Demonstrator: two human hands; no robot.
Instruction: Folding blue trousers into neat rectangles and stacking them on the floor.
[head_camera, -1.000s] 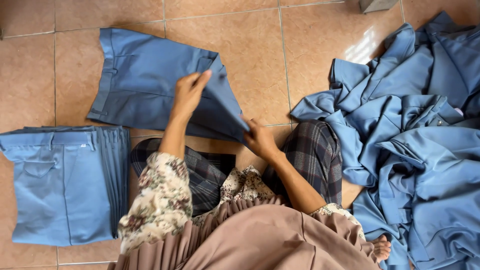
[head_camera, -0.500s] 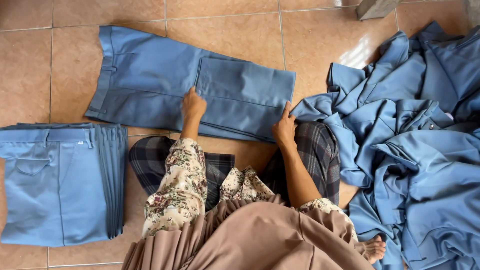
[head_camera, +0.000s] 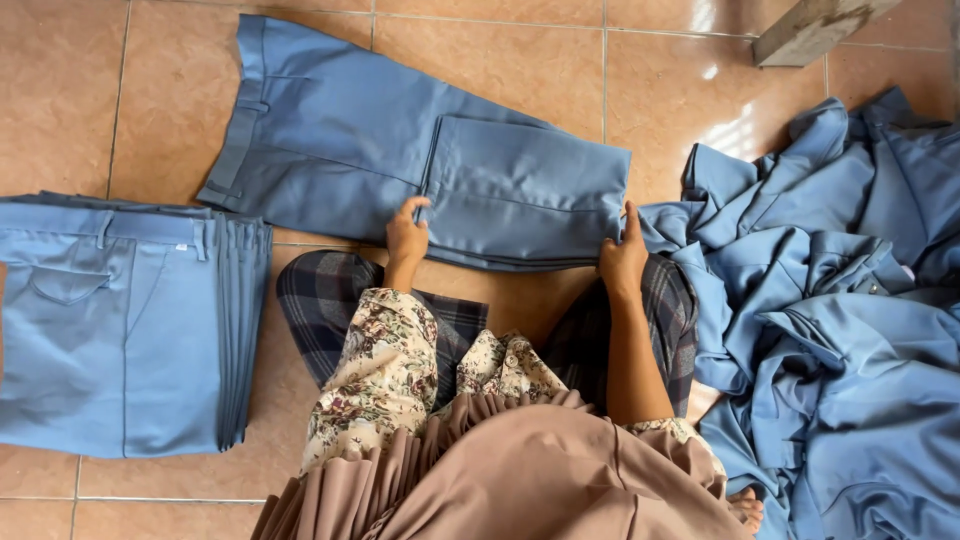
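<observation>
A pair of blue trousers (head_camera: 400, 160) lies flat on the tiled floor in front of me, waistband to the left and the leg end folded back over itself on the right. My left hand (head_camera: 407, 232) grips the near edge of the folded part at its left corner. At the folded leg's right corner, my right hand (head_camera: 622, 258) holds the near edge. Both arms reach forward over my knees.
A neat stack of folded blue trousers (head_camera: 120, 320) sits on the floor at my left. A loose heap of unfolded blue garments (head_camera: 840, 320) fills the right side. A grey block (head_camera: 815, 25) lies at the top right. I sit on the floor in plaid trousers (head_camera: 320, 300).
The lifted leg end has been folded over and laid flat on the trousers. Both hands have come down to the near edge of the fold.
</observation>
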